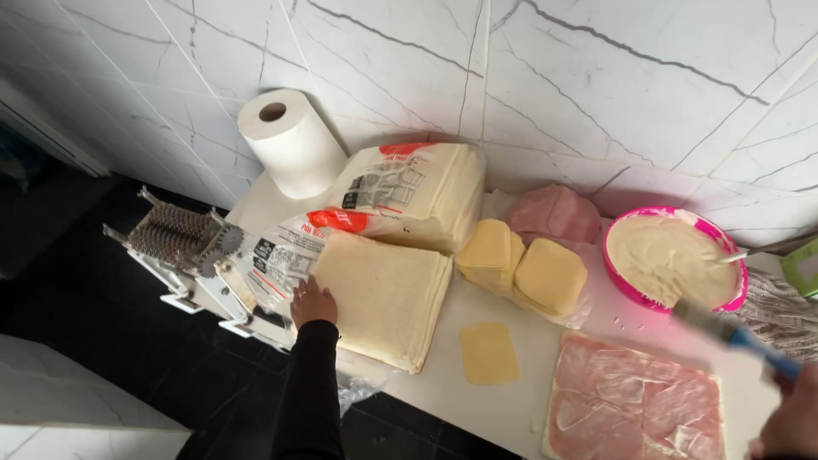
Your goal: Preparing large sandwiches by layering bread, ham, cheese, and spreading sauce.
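- The white surface [443,388] runs along a marbled wall.
- An open stack of pale dough sheets [388,294] lies left of centre; the left hand [312,303] rests flat on its near-left edge, fingers spread, gripping nothing.
- A sheet topped with ham slices [635,405] sits near right.
- A pink bowl [673,255] of cream stands far right.
- 2 cheese stacks [524,264] sit between.
- The right hand [792,422], near right, has its fingers closed on a blue-handled brush [737,334].
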